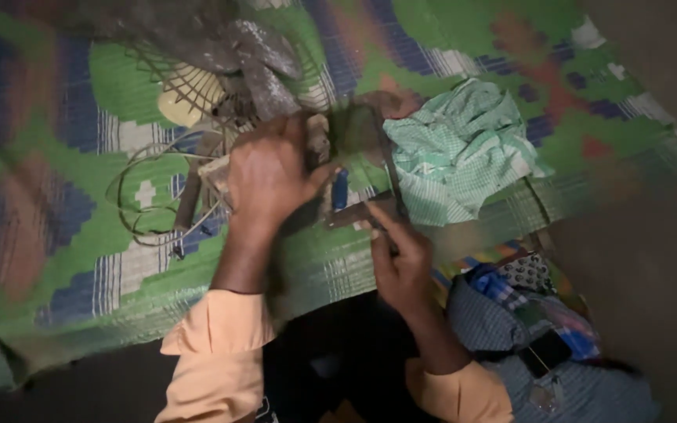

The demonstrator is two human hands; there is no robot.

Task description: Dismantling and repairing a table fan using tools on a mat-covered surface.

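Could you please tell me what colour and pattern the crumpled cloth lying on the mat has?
The crumpled cloth is light green and white in a fine check, seen in the head view.

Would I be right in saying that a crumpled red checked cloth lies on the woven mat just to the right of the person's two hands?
Not quite: the crumpled checked cloth is green and white, not red. The head view shows it lying on the woven mat, just to the right of the left hand and the right hand.

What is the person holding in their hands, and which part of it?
The left hand grips the dusty fan at its back, by the motor part. The right hand pinches a thin dark tool; blur hides exactly where.
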